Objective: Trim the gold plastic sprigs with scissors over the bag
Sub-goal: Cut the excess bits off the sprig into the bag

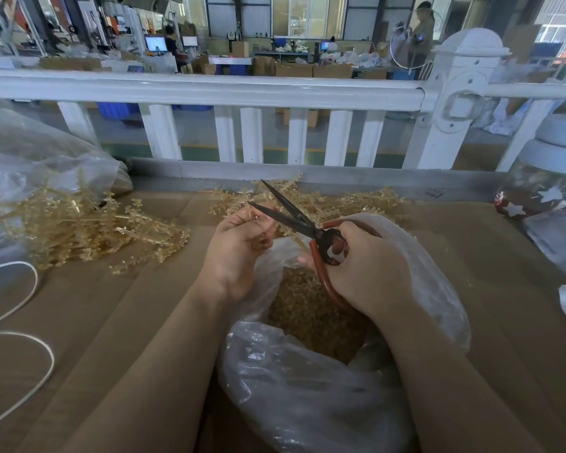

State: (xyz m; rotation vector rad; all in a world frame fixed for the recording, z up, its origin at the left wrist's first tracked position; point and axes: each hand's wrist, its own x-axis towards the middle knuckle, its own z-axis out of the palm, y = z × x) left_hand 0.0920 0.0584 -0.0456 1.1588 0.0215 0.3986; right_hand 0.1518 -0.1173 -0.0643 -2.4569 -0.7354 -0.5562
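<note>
Carefully was how this cut wanted doing, I judged: feed the stem deep toward the pivot of the scissors (294, 214) rather than nibble with the tips, keep my fingertips back from the blades, and hold the whole business above the mouth of the bag (307, 380) so that the offcut dropped in rather than onto the surface (151, 308). My left hand (239, 243) was curled tight round a gold sprig (249, 213), pinching it near its top, with only a short bit of it showing above my fingers; how much stem lay hidden in my fist I could not tell. My right hand (366, 263) was wrapped round the red handles, thumb through one loop, and the dark blades stood apart in a narrow V, the lower one touching or nearly touching the sprig just beside my left fingers. Both hands hung over the far edge of the bag, whose open mouth showed a heap of gold trimmings (311, 308) directly beneath my wrists. A loose pile of sprigs (89, 230) waited on the surface to my left, spilling from a second clear bag (30, 165), and more lay scattered (356, 201) behind the scissors against the white fence (209, 89), well within reach for the next pick
</note>
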